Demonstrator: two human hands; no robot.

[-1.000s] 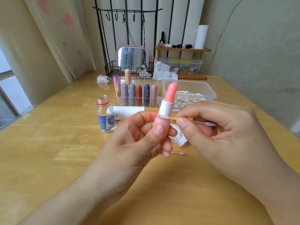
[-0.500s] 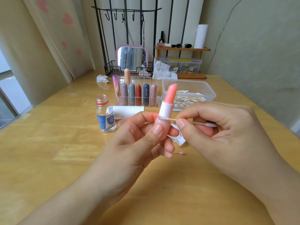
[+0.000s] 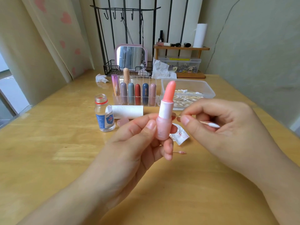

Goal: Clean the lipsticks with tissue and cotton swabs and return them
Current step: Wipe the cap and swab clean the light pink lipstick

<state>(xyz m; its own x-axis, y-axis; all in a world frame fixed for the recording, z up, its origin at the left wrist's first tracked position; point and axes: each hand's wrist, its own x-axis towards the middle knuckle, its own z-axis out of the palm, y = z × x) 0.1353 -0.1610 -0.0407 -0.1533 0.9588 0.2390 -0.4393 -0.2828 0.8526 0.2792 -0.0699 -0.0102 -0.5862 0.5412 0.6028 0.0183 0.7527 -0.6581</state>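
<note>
My left hand (image 3: 141, 143) grips the pink base of an uncapped coral lipstick (image 3: 166, 109), held upright over the table. My right hand (image 3: 227, 127) pinches a cotton swab (image 3: 211, 124) between thumb and fingers, just right of the lipstick; its near tip is hidden behind the tube, apart from the white collar. A stained tissue (image 3: 179, 135) and a used pink-tipped swab (image 3: 181, 152) lie on the table below. Its pink cap (image 3: 122, 122) lies beside the bottle. Several capped lipsticks stand in a clear organizer (image 3: 136, 95).
An open small glass bottle (image 3: 103, 114) stands left of centre, with a folded white tissue (image 3: 128, 111) behind it. A clear tub of cotton swabs (image 3: 186, 95) sits at the right back. A mirror (image 3: 130, 57), wire rack and wooden shelf (image 3: 181, 48) line the far edge.
The swab has drawn back to the right, off the lipstick's white collar. The left hand has turned the lipstick slightly and still holds it upright.
</note>
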